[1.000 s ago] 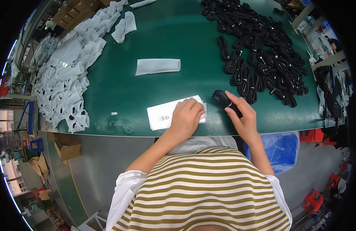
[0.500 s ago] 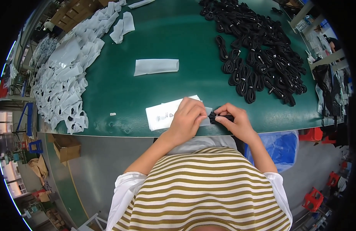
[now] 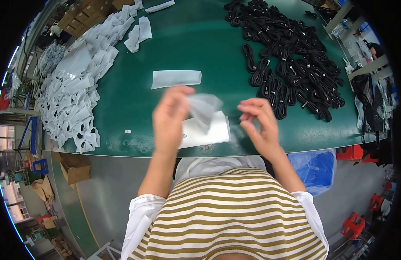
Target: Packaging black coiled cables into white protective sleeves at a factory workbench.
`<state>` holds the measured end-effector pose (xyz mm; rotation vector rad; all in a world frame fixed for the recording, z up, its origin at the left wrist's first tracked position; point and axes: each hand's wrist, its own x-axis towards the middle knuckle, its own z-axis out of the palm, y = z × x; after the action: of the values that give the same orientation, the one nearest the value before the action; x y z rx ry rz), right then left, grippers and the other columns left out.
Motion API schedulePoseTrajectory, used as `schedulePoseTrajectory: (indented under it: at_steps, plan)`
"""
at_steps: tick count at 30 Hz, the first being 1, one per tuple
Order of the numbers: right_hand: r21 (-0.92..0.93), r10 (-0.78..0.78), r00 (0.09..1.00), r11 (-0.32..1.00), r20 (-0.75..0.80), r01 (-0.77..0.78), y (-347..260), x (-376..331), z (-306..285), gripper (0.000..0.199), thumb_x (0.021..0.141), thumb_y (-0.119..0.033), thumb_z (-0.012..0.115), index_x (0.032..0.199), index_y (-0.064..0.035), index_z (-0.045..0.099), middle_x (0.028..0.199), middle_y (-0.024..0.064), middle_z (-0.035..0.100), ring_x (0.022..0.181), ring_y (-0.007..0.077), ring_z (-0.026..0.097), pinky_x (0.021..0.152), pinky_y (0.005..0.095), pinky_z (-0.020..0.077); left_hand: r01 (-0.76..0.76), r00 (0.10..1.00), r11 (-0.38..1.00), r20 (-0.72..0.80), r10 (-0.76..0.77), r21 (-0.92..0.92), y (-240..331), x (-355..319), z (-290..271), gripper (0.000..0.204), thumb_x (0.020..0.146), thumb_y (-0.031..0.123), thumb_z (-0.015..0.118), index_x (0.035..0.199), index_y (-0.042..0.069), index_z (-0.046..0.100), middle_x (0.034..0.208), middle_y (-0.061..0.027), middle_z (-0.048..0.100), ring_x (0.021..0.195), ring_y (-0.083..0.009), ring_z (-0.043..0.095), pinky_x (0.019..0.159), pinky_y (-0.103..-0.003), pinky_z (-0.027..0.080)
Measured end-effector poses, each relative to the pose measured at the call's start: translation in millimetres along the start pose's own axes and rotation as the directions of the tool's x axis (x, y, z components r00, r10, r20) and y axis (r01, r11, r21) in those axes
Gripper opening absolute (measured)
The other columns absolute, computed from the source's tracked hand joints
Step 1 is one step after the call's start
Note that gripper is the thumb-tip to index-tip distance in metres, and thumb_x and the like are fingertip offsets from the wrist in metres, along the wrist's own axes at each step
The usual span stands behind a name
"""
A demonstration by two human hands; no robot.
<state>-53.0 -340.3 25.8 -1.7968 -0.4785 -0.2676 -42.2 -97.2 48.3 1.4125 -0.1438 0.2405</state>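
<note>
The person's left grip (image 3: pixel 169 116) is pinching a pale blurred bag (image 3: pixel 204 106), which is hanging over some flat white bags (image 3: pixel 215 133) lying on the green surface (image 3: pixel 220 56). Farther right, the right grip (image 3: pixel 263 125) is hovering, thumb and fingers slightly parted, and black coiled cables (image 3: pixel 291 60) are lying heaped beyond it.

The left fingers (image 3: pixel 179 91) and translucent bag (image 3: pixel 204 107) are blurred (the bag's contents cannot be made out).

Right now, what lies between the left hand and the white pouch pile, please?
In the head view, a small white piece lies between the left hand and the white pouch pile.
</note>
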Motion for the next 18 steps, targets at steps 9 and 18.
schedulePoseTrajectory:
  at_steps: [9, 18]
  plan:
    - [-0.944, -0.018, 0.998, 0.325, -0.059, -0.05, 47.5, 11.7, -45.0, 0.029, 0.088, -0.015, 0.071, 0.115, -0.0075, 0.065, 0.1, 0.0107, 0.059, 0.081, 0.0273, 0.062, 0.069, 0.0367, 0.0513, -0.278, 0.942, 0.808, -0.015, 0.334, 0.519, -18.7, 51.2, -23.1, 0.014, 0.094, 0.005, 0.06, 0.106, -0.001, 0.058, 0.116, -0.0133, 0.062, 0.104, -0.0252, 0.061, 0.094, -0.034, 0.047]
    - [-0.635, 0.0, 0.912, 0.718, -0.41, -0.286, 58.7, -15.3, -60.9, 0.023, 0.092, -0.01, 0.065, 0.114, -0.0048, 0.065, 0.077, 0.0055, 0.059, 0.061, 0.0192, 0.056, 0.06, 0.0306, 0.0473, -0.438, 0.873, 0.642, 0.469, 0.135, 0.63, -46.5, -43.6, 27.8, 0.018, 0.079, 0.002, 0.074, 0.094, 0.001, 0.063, 0.095, -0.0133, 0.061, 0.091, -0.031, 0.059, 0.082, -0.039, 0.048]
